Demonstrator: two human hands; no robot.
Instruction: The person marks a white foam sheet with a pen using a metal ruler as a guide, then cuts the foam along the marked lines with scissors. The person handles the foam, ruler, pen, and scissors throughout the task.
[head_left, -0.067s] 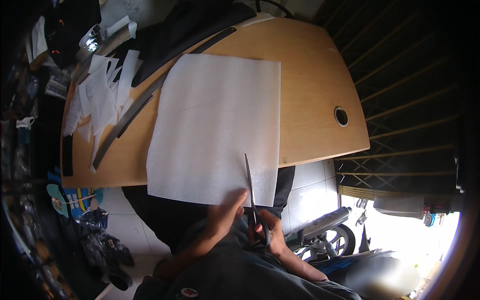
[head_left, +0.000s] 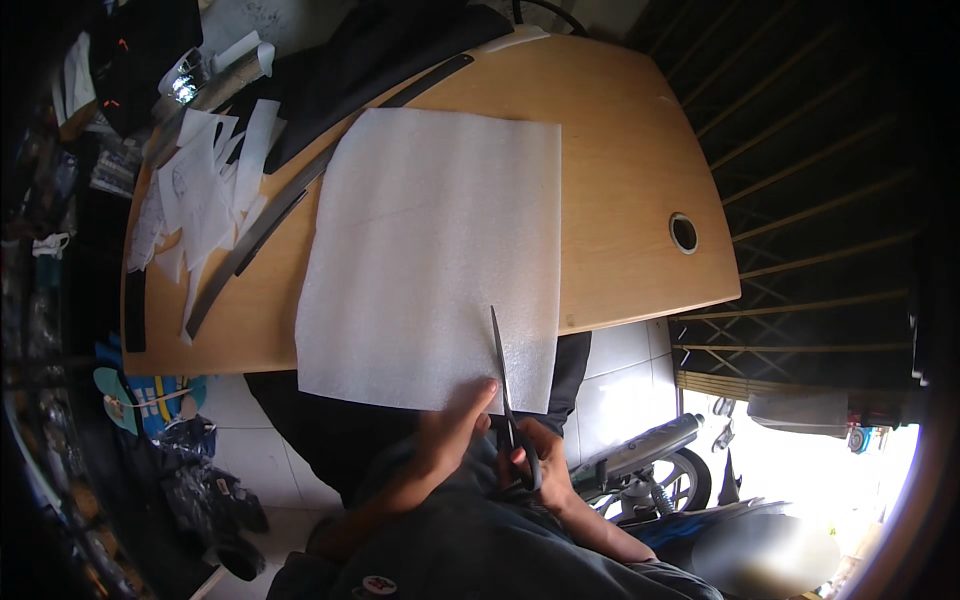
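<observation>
A large white foam sheet [head_left: 430,240] lies on the wooden table, its near end hanging past the front edge toward me. My left hand [head_left: 460,425] grips that near edge, thumb on top and the other fingers mostly hidden underneath. Just to its right, my right hand [head_left: 540,462] is closed round the dark handles of a pair of scissors [head_left: 504,375]. One long blade lies over the sheet, pointing away from me, close to my left thumb. The lower blade is hidden, so how wide the scissors are spread cannot be told.
White offcuts [head_left: 205,185] are heaped on the table's left [head_left: 640,190], beside long dark strips [head_left: 262,232]. Black cloth [head_left: 370,60] covers the far edge. A round hole [head_left: 683,233] pierces the tabletop at right. A motorcycle [head_left: 660,480] stands at lower right, near a folding metal gate [head_left: 800,250].
The sheet's near-left corner has shifted very slightly to the right. Both hands and the scissors stay in place.
</observation>
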